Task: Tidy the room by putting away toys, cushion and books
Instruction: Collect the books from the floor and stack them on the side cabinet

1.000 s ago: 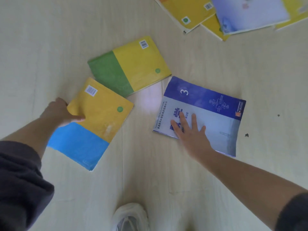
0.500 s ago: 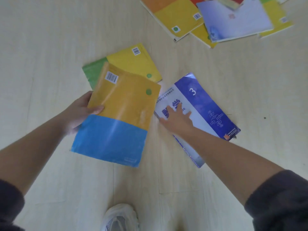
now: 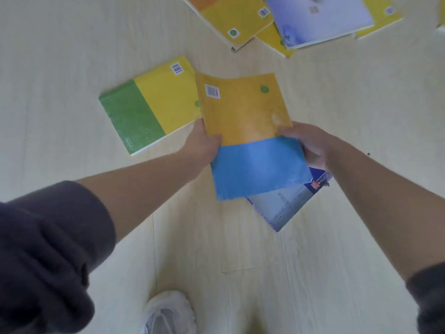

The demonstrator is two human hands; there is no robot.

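Head view, looking down at a pale wood-plank floor (image 3: 72, 44). We see both arms reaching forward, dark sleeves pushed up at the left (image 3: 43, 256) and the right (image 3: 428, 297).

The left hand (image 3: 204, 143) grips the left edge of an orange-and-blue book (image 3: 248, 131), with the thumb lying on the cover and the fingers hidden beneath. The right hand (image 3: 310, 143) pinches the opposite edge, thumb on top near the line where orange meets blue, fingers curled under. The book is held between the two hands, back cover up, with a barcode label and a green dot near its far end. The cover bows slightly.

Under its near right corner lies a blue-and-grey book (image 3: 286, 203), partly covered. We cannot tell whether the right hand's fingers touch it or whether it rests free on the floor.

A green-and-yellow book (image 3: 149, 109) lies flat on the floor just left of the held one, its right edge overlapped in view by the orange cover.

At the top of the view there is a loose pile on the floor. It holds an orange-and-yellow book (image 3: 231, 15), a pale lilac book (image 3: 320, 18) lying over yellow ones, and more yellow covers at the right, cut off by the edge.

A white-and-grey shoe (image 3: 168, 312) shows at the bottom centre. A small dark speck (image 3: 368, 154) sits on the floor right of the right wrist.
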